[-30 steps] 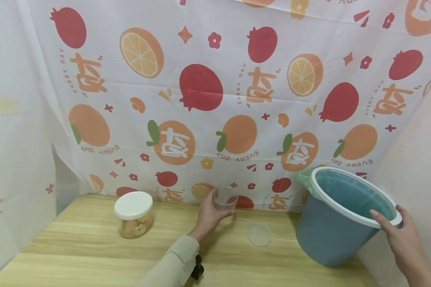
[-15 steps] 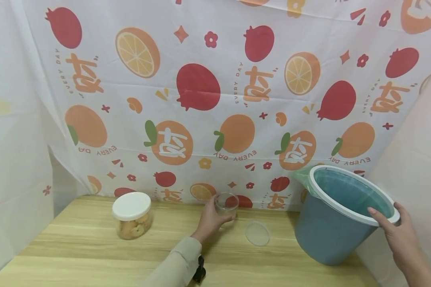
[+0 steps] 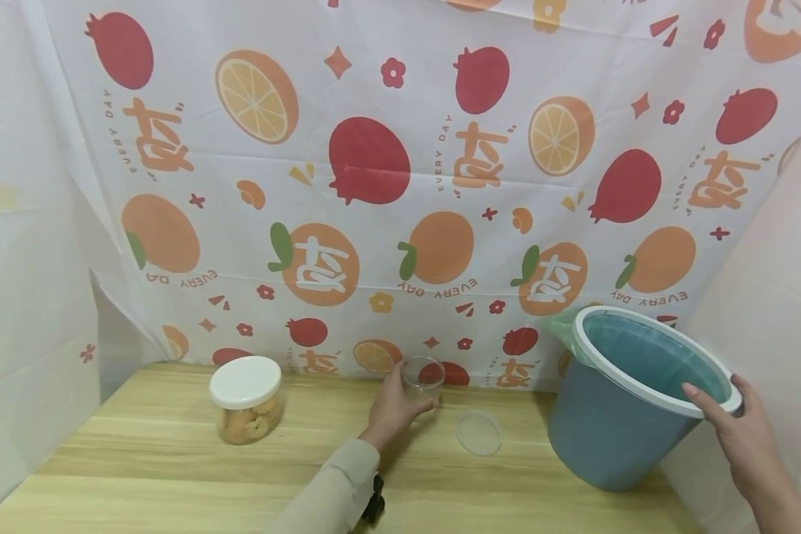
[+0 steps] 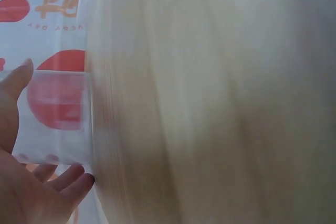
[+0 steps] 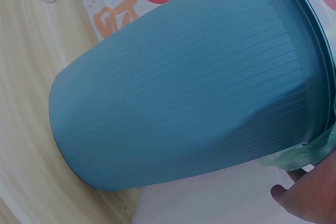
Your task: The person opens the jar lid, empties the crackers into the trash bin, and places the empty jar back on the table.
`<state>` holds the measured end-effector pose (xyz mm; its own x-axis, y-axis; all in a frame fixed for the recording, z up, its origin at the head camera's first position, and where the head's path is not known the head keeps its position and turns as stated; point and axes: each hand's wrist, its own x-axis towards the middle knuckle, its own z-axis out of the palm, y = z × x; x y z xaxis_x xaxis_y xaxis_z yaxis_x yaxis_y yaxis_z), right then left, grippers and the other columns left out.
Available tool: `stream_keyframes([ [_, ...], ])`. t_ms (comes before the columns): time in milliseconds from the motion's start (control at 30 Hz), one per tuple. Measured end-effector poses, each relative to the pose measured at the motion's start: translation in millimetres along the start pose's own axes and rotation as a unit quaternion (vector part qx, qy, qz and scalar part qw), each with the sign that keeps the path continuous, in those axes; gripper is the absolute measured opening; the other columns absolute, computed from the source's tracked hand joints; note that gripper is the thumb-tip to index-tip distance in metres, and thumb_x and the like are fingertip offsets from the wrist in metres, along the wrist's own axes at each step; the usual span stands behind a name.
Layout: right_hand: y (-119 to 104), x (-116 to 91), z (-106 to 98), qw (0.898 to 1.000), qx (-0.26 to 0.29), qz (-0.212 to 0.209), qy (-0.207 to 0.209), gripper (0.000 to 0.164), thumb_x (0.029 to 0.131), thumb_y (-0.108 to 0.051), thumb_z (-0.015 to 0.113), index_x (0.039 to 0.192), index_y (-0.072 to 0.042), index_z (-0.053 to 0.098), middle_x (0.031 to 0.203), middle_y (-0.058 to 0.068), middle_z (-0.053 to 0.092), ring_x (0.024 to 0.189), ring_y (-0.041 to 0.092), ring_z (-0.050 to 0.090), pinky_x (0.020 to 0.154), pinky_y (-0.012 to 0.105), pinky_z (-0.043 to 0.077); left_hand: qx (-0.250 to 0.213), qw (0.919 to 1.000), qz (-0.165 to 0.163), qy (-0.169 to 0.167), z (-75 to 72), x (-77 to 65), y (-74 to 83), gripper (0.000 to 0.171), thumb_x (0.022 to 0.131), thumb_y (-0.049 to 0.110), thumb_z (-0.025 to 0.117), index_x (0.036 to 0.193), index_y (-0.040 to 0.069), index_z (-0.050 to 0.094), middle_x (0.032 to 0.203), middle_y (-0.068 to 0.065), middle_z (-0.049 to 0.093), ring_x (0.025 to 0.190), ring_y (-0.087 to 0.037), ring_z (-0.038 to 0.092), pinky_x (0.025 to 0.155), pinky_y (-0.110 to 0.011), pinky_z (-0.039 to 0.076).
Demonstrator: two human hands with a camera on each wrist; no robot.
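A clear plastic cup (image 3: 423,377) stands upright at the back of the wooden table, by the patterned cloth. My left hand (image 3: 395,410) holds it from the left side, and in the left wrist view the thumb and fingers of my left hand (image 4: 39,190) lie on either side of the see-through wall. A round translucent lid (image 3: 478,433) lies flat to the right of the cup. At the right, my right hand (image 3: 744,437) grips the white rim of a blue trash bin (image 3: 614,437), thumb over the inner edge. A green liner bag (image 5: 310,150) shows at the rim.
A jar of cookies (image 3: 245,400) with a white lid stands at the left on the wooden table (image 3: 173,475). Behind hangs a fruit-print cloth (image 3: 374,252), with pale cloth walls on both sides.
My left hand has lowered the clear cup slightly to the table over the first half second. Since then it has hardly moved. My right hand keeps its grip on the bin rim.
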<state>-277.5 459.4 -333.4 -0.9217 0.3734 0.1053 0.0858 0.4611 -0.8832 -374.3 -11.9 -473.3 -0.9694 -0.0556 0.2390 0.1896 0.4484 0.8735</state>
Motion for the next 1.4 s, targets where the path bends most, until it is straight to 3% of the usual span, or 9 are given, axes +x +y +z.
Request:
stream_keyframes([
  [267, 4.6, -0.4, 1.2, 0.999, 0.009, 0.024, 0.024, 0.1, 0.101, -0.047, 0.056, 0.16, -0.017, -0.019, 0.168, 0.018, -0.017, 0.156, 0.038, -0.01, 0.126, 0.057, -0.002, 0.024, 0.9996, -0.008, -0.007, -5.9, 0.3, -0.9, 0.111, 0.067, 0.045, 0.092, 0.153, 0.005, 0.035, 0.147, -0.019, 0.054, 0.133, -0.038, 0.054, 0.107, -0.057, 0.047],
  [433, 8.7, 1.6, -0.3, 0.999, 0.014, 0.03, 0.027, 0.099, 0.101, -0.046, 0.056, 0.16, -0.02, -0.019, 0.169, 0.015, -0.017, 0.157, 0.033, -0.01, 0.127, 0.053, -0.002, 0.049, 0.9988, -0.007, -0.003, -15.9, -8.1, 8.0, 0.116, 0.067, 0.055, 0.089, 0.155, 0.005, 0.032, 0.15, -0.019, 0.05, 0.134, -0.039, 0.052, 0.105, -0.058, 0.048],
  [667, 7.5, 1.1, -3.3, 0.999, 0.007, 0.037, 0.04, 0.1, 0.101, -0.048, 0.055, 0.16, -0.017, -0.02, 0.169, 0.017, -0.017, 0.156, 0.039, -0.009, 0.125, 0.059, 0.001, 0.059, 0.9979, 0.025, -0.008, -55.0, -20.8, 48.7, 0.114, 0.075, 0.059, 0.083, 0.158, 0.004, 0.028, 0.158, -0.018, 0.041, 0.141, -0.039, 0.046, 0.107, -0.059, 0.046],
  [800, 4.7, -0.1, -1.5, 0.998, 0.003, 0.051, 0.041, 0.102, 0.101, -0.049, 0.055, 0.159, -0.013, -0.021, 0.168, 0.018, -0.017, 0.155, 0.042, -0.008, 0.124, 0.061, 0.003, 0.068, 0.9964, 0.05, -0.004, -88.7, -29.2, 56.2, 0.109, 0.077, 0.055, 0.083, 0.158, 0.008, 0.028, 0.158, -0.016, 0.042, 0.143, -0.037, 0.045, 0.11, -0.058, 0.044],
  [967, 1.4, 1.1, 3.7, 0.999, 0.023, 0.03, 0.033, 0.101, 0.102, -0.044, 0.056, 0.16, -0.014, -0.02, 0.169, 0.015, -0.018, 0.157, 0.036, -0.01, 0.127, 0.054, -0.001, 0.123, 0.9892, 0.074, 0.031, -137.2, -43.5, 44.8, 0.102, 0.077, 0.05, 0.084, 0.155, 0.008, 0.035, 0.155, -0.016, 0.047, 0.143, -0.038, 0.043, 0.113, -0.059, 0.04],
  [1133, 2.4, 3.3, 8.6, 0.997, 0.07, 0.014, 0.037, 0.099, 0.101, -0.037, 0.061, 0.161, -0.021, -0.016, 0.17, 0.007, -0.016, 0.158, 0.018, -0.008, 0.128, 0.034, -0.002, 0.169, 0.9795, 0.074, 0.081, -180.6, -60.6, 20.4, 0.099, 0.079, 0.05, 0.083, 0.154, 0.007, 0.036, 0.153, -0.02, 0.045, 0.141, -0.042, 0.04, 0.112, -0.063, 0.038],
  [1267, 5.2, 2.5, 8.1, 0.996, 0.072, 0.01, 0.048, 0.097, 0.101, -0.034, 0.062, 0.162, -0.022, -0.013, 0.171, 0.006, -0.012, 0.157, 0.012, -0.003, 0.127, 0.025, 0.001, 0.197, 0.9699, 0.071, 0.124, -203.8, -68.4, 0.9, 0.1, 0.076, 0.051, 0.085, 0.151, 0.004, 0.038, 0.149, -0.025, 0.044, 0.139, -0.045, 0.037, 0.109, -0.068, 0.036],
  [1400, 6.2, 3.7, 7.5, 0.997, 0.057, 0.009, 0.046, 0.096, 0.101, -0.036, 0.06, 0.162, -0.022, -0.013, 0.171, 0.005, -0.01, 0.157, 0.011, -0.002, 0.128, 0.028, 0.0, 0.224, 0.9612, 0.053, 0.152, -219.6, -69.9, -16.7, 0.107, 0.072, 0.054, 0.087, 0.149, -0.002, 0.037, 0.146, -0.029, 0.041, 0.135, -0.051, 0.036, 0.105, -0.071, 0.036],
])
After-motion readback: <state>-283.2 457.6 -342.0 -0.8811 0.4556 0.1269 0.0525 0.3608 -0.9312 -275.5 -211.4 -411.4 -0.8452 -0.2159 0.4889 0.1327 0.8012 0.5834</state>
